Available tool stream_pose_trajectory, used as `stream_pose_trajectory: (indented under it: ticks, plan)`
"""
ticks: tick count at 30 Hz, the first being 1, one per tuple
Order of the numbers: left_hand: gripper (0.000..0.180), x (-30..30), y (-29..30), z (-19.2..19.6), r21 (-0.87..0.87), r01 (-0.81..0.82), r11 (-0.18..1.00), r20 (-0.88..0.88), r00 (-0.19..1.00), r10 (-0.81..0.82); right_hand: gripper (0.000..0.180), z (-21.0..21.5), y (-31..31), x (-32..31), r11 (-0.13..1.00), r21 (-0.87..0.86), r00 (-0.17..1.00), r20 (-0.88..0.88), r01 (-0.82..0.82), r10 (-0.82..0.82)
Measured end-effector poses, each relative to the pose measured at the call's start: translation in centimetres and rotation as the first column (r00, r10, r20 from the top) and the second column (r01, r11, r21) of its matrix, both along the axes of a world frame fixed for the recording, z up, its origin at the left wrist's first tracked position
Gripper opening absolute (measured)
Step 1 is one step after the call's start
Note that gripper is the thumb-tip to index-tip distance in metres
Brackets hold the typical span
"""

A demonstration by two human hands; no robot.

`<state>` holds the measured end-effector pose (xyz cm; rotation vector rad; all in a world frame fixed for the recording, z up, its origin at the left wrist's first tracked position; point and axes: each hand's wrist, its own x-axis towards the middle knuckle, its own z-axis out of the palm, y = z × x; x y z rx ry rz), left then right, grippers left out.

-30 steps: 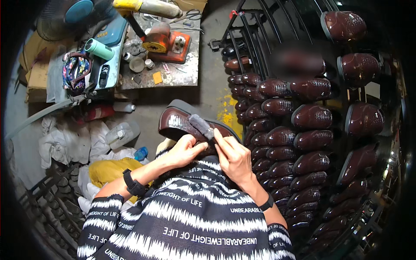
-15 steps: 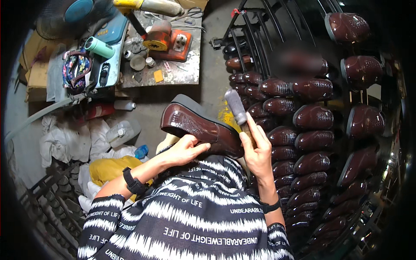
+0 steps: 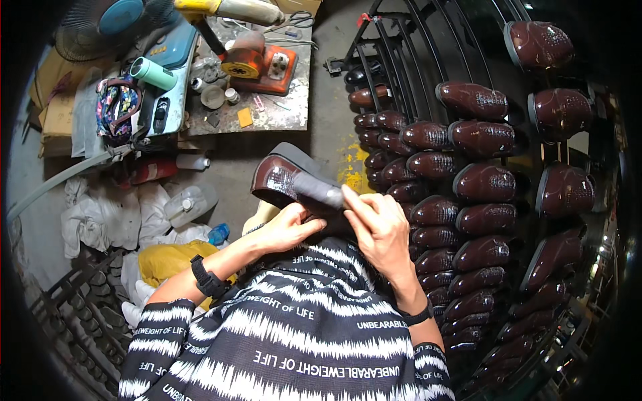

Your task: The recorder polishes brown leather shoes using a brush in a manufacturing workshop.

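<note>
A glossy dark brown shoe (image 3: 275, 179) with a grey sole is held up in front of my chest, toe pointing left. My left hand (image 3: 286, 229) grips it from below near the heel. My right hand (image 3: 378, 224) presses a grey brush-like block (image 3: 317, 190) against the shoe's upper, fingers closed around it. A black watch (image 3: 208, 278) sits on my left wrist and a dark band on my right wrist.
A black metal rack (image 3: 428, 60) on the right carries several matching brown shoes (image 3: 481, 137). At the back stands a cluttered bench (image 3: 267, 113) with an orange machine (image 3: 257, 61), a fan (image 3: 110, 20) and a teal cylinder (image 3: 152, 72). White rags, a plastic jug (image 3: 189, 204) and a yellow bag (image 3: 170, 260) lie on the floor at left.
My right hand lifted the grey block up and to the right, away from the shoe, then brought it back down onto the upper. The shoe stayed in my left hand, shifting slightly.
</note>
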<state>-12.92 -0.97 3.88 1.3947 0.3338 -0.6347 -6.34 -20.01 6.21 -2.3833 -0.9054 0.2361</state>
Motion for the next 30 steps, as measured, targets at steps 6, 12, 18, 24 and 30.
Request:
stream_pose_trajectory:
  ticks: [6,12,18,24,30]
  plan:
    - [0.038,0.4,0.9,0.5,0.146,0.115,0.983,-0.192,0.978,-0.086,0.035,0.4,-1.5,-0.8,0.997,0.065,0.999,0.006,0.033,-0.034]
    - [0.043,0.4,0.4,1.4,0.145,0.075,0.987,-0.062,0.996,-0.066,0.036,-1.6,-0.6,-0.9,0.996,0.086,0.999,-0.030,0.018,-0.015]
    - [0.047,1.0,1.0,1.2,0.274,0.179,0.945,-0.157,0.978,-0.140,0.035,0.5,-1.4,0.5,1.000,0.030,1.000,-0.023,-0.003,0.004]
    - [0.026,0.4,-0.1,-0.4,0.171,0.096,0.981,0.094,0.989,-0.113,0.028,0.4,1.9,3.2,0.989,0.016,0.989,0.002,-0.150,0.150]
    - [0.028,0.4,0.6,-0.8,0.323,0.267,0.908,0.008,0.959,-0.285,0.028,0.5,0.6,3.3,0.988,-0.142,0.984,-0.173,-0.064,0.039]
